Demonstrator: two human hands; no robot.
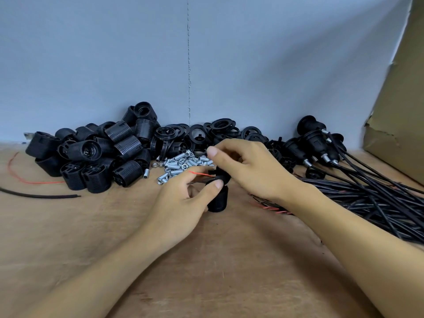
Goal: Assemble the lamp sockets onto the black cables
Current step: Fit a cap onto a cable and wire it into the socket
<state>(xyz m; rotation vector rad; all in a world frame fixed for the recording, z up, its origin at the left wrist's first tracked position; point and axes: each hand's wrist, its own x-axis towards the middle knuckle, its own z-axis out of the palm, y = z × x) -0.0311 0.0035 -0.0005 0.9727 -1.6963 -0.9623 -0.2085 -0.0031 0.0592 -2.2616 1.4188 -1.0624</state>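
Two bare forearms reach over a brown wooden worktable (206,271). The left hand (181,203) wraps curled fingers and thumb round the barrel of a black plastic lamp socket (218,201), held upright mid-table between both hands. The right hand (250,166) closes curled fingers over its top (what they pinch there is hidden). A thin red wire (199,173) pokes out leftward. The socket looks light, rigid and fairly slick – best gripped round the barrel, not by the limp wire, which would likely bend or slip. It is matte black and cylindrical, like the heap of black ribbed sockets (91,157) behind it. A bundle of black cables (367,198) lies to the right.
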